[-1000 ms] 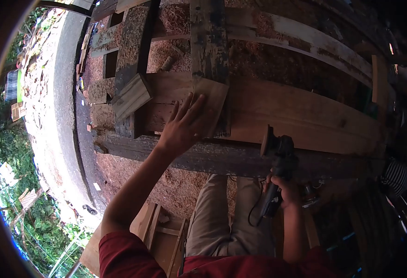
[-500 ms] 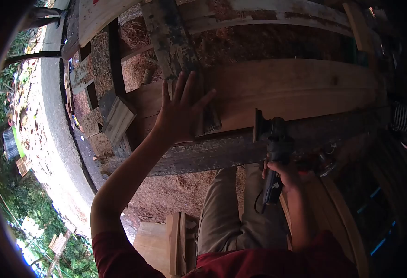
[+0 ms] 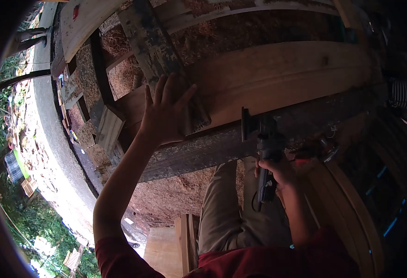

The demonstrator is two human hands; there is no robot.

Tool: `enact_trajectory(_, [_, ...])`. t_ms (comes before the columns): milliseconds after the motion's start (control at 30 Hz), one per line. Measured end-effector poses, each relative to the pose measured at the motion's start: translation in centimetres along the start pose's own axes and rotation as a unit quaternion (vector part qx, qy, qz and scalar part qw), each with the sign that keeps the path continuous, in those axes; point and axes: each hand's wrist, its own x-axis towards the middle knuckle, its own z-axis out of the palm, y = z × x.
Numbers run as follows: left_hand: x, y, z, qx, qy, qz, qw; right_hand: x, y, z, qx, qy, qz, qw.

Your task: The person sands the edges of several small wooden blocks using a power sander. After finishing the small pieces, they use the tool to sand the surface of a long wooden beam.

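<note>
My left hand (image 3: 165, 111) lies with fingers spread on the near end of a weathered, paint-flaked board (image 3: 154, 48). Under and beside that board runs a wide, smooth plank (image 3: 277, 74) of bare wood. My right hand (image 3: 277, 170) grips the body of a black angle grinder (image 3: 270, 143), its disc edge-on at the upper left, close to the front beam (image 3: 203, 150) of the bench. A cord hangs from the grinder's lower end.
A short wood block (image 3: 109, 127) juts up left of my hand. Boards (image 3: 185, 241) stand by my legs, and curved timber (image 3: 340, 204) lies at right. Reddish shavings (image 3: 180, 197) cover the ground. Someone's feet (image 3: 32, 39) show at the upper left.
The view has shifted, so the bench, boards and both hands sit slightly further left. My left hand stays spread on the weathered board; my right hand still holds the grinder.
</note>
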Motion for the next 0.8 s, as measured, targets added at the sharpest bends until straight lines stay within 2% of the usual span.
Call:
enact_trajectory(233, [-0.6, -0.4, 0.2, 0.033, -0.014, 0.005, 0.999, -0.3, 0.8, -0.5, -0.001, 0.008, 0.008, 1.0])
enact_trajectory(333, [-3.4, -1.1, 1.5, -0.12, 0.116, -0.012, 0.986, -0.7, 0.4, 0.3, -0.006, 0.014, 0.004, 1.0])
enact_trajectory(433, [-7.2, -1.6, 4.2, -0.21, 0.255, -0.121, 0.936, -0.9, 0.0, 1.5, -0.023, 0.002, -0.016, 1.0])
enact_trajectory(533, [-12.3, -3.8, 6.2, -0.178, 0.246, -0.251, 0.919, -0.8, -0.9, 3.0, -0.077, -0.018, -0.012, 0.997])
enact_trajectory(667, [-17.2, -9.8, 9.1, -0.123, 0.235, -0.309, 0.913, -0.3, -1.7, 5.5, -0.131, -0.045, -0.002, 0.99])
enact_trajectory(700, [-17.6, -10.9, 9.2, -0.126, 0.262, -0.313, 0.904, -0.1, -1.9, 6.3, -0.141, -0.054, -0.003, 0.989])
enact_trajectory(800, [-18.7, -14.9, 9.3, -0.191, 0.171, -0.315, 0.914, 0.5, -2.0, 8.2, -0.166, -0.073, -0.006, 0.983])
